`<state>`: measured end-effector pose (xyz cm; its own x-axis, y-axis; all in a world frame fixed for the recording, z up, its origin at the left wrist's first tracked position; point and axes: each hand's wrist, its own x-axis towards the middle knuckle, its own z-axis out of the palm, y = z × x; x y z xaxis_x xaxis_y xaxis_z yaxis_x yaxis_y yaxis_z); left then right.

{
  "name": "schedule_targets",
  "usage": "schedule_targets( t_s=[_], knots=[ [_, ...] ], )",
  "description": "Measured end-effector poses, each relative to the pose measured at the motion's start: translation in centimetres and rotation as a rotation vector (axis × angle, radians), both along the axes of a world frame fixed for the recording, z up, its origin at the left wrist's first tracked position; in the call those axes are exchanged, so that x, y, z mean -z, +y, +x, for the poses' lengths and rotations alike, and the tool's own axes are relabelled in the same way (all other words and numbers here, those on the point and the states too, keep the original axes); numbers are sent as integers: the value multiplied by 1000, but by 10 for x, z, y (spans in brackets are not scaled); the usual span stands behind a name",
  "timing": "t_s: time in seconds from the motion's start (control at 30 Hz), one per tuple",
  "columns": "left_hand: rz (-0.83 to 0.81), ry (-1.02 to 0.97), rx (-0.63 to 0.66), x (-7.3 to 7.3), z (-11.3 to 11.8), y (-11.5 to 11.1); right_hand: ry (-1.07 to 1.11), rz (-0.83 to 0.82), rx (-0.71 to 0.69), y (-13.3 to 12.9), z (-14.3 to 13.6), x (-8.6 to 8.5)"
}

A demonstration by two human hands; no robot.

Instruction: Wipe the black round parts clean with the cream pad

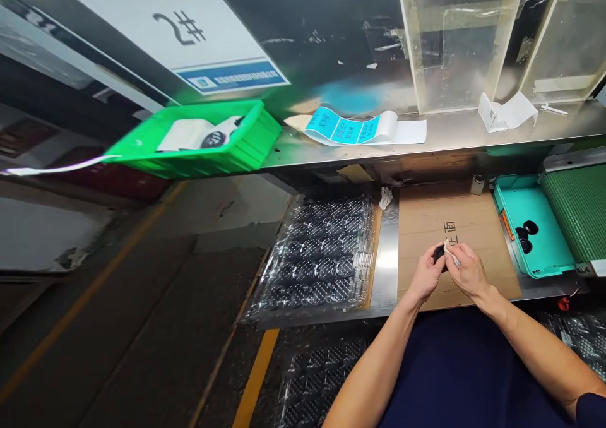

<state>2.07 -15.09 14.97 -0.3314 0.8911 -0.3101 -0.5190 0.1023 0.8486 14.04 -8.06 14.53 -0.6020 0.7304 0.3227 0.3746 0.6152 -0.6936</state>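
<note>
My left hand (427,275) grips a small black rounded part (439,254) over a brown cardboard sheet (478,226) on the metal bench. My right hand (468,269) presses a small white cloth or paper scrap (451,253) against that part. Both hands meet at the middle of the cardboard. To the right, a teal tray (544,226) holds three more black parts (525,235).
A clear blister tray of black parts (322,254) lies left of the cardboard. A green conveyor belt (582,204) runs at far right. On the steel shelf above sit a green bin (199,141), a strip of blue labels (350,128) and white paper (506,112).
</note>
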Motion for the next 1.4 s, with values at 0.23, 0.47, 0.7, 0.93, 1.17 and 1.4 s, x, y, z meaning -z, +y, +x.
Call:
schedule_targets(
  t_s=[0.23,0.47,0.7,0.93,1.17,1.4],
  knots=[
    [-2,-484,-15,18,-1,3,-41,-32,-57,-7,-5,11],
    [-46,-695,-35,26,0,6,-233,144,-198,-15,-5,15],
    [-82,-726,-57,32,-4,7,-307,101,-237,-6,-8,22],
    [-96,-732,-105,38,-6,6,-392,77,-177,-2,-11,25],
    [-126,-741,-175,48,-23,4,-53,-396,-301,19,14,38],
    [-36,-852,-231,34,-37,4,380,-1268,93,49,54,52]
  ],
)
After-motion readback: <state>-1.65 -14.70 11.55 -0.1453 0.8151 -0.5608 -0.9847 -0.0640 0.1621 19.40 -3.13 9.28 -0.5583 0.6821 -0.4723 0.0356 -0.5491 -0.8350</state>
